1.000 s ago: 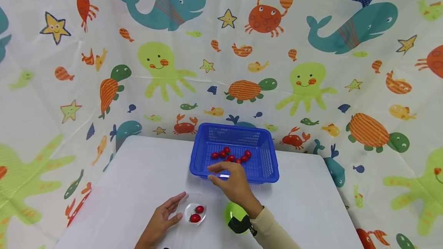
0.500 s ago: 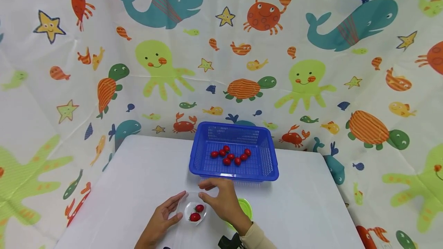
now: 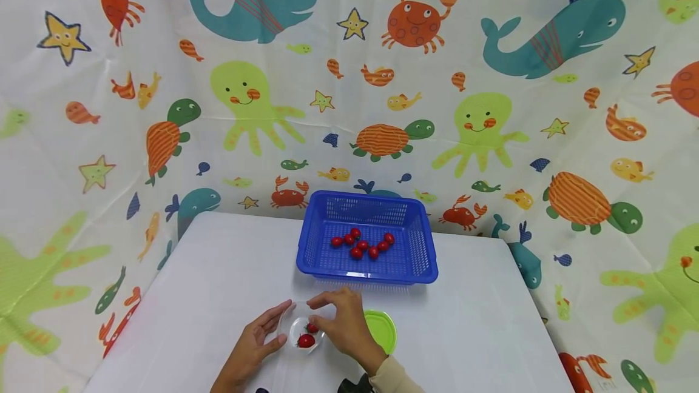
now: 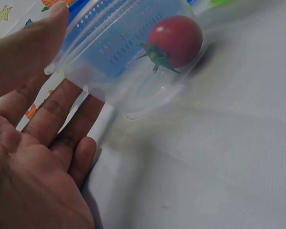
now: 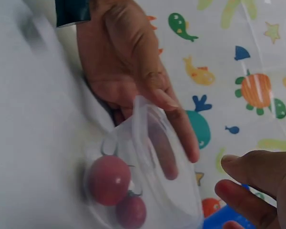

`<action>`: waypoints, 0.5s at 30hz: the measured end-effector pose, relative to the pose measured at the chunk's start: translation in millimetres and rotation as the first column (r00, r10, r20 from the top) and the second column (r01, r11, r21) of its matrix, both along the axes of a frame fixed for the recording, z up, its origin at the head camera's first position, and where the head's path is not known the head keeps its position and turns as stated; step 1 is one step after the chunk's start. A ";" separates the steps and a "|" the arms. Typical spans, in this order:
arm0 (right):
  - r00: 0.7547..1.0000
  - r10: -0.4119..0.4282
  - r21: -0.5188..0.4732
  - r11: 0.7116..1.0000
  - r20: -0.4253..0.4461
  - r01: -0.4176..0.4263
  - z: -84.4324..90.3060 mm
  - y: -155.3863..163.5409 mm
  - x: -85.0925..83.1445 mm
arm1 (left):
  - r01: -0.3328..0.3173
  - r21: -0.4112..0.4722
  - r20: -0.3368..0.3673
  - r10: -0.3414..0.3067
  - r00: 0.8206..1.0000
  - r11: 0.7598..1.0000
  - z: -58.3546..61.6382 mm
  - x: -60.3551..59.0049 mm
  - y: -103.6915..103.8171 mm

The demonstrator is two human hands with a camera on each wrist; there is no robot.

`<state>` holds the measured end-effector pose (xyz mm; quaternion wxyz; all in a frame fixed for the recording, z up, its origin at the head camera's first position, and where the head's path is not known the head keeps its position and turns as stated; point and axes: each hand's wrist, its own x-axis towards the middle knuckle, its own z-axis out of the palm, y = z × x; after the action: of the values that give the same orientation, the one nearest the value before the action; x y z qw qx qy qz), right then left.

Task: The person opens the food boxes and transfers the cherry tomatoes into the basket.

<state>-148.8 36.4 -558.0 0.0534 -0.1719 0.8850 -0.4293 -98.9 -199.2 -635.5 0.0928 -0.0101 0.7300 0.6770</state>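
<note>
A small clear plastic container (image 3: 290, 322) stands on the white table, held by my left hand (image 3: 246, 344) with the thumb at its rim and fingers along its outside. Inside lie two red cherry tomatoes, the front one (image 3: 306, 341) and one behind it (image 3: 312, 327), partly covered by my right hand (image 3: 346, 323). That right hand hovers at the container's right rim, thumb and fingers apart. In the right wrist view, both tomatoes show through the container wall (image 5: 133, 138), and nothing appears between the right fingers (image 5: 243, 202). The left wrist view shows one tomato (image 4: 176, 40) with its green stem.
Beyond the hands sits a blue plastic basket (image 3: 367, 275) with several cherry tomatoes (image 3: 362, 245) scattered on its floor. A round lime-green dish or lid (image 3: 382, 329) lies right of the right hand, partly behind it. A printed sea-animal curtain (image 3: 349, 96) hangs behind the table.
My right hand has come back from the basket's front edge, down and left to the container, uncovering the basket tomatoes. The left hand keeps its hold on the container.
</note>
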 end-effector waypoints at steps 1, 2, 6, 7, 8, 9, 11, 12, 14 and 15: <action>1.000 0.005 0.007 1.000 0.001 -0.005 -1.8 -1.3 0.0 | 0.001 0.003 -0.002 -0.001 1.000 1.000 0.4 -0.1 -0.2; 1.000 0.010 0.012 1.000 0.001 -0.010 -3.9 -2.6 0.0 | 0.002 0.005 -0.001 -0.002 1.000 1.000 0.8 -0.1 -0.3; 1.000 0.024 0.050 0.998 0.018 -0.025 -11.8 -7.6 0.0 | -0.008 0.004 0.013 0.008 1.000 1.000 2.6 -0.7 0.0; 0.999 0.031 0.061 0.998 0.019 -0.032 -13.6 -8.8 0.0 | -0.012 0.002 0.021 0.012 1.000 1.000 3.0 -0.8 0.1; 0.999 0.038 0.075 0.996 0.017 -0.039 -15.2 -10.1 -0.1 | -0.016 0.002 0.029 0.016 0.999 1.000 3.3 -0.9 0.0; 0.999 0.046 0.088 0.995 0.016 -0.048 -16.2 -11.2 -0.1 | -0.020 -0.002 0.033 0.020 0.999 1.000 3.5 -0.9 0.0; 0.997 0.072 0.108 0.992 0.008 -0.072 -18.2 -13.3 0.2 | -0.022 -0.007 0.034 0.022 0.999 1.000 3.7 -0.8 -0.4; 0.996 0.087 0.121 0.989 -0.004 -0.086 -19.0 -14.3 0.5 | -0.020 -0.006 0.031 0.020 0.999 1.000 3.6 -0.8 -0.7; 0.993 0.112 0.153 0.982 -0.024 -0.107 -20.7 -16.1 1.1 | -0.013 -0.004 0.024 0.013 1.000 1.000 3.6 -0.6 -1.4; 0.991 0.125 0.167 0.979 -0.036 -0.117 -21.4 -16.8 1.6 | -0.007 -0.003 0.016 0.007 1.000 1.000 3.6 -0.4 -1.7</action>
<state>-147.2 19.6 -579.4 0.0728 -0.2305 0.9064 -0.3464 -99.3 -201.0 -631.9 0.0964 -0.0184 0.7303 0.6761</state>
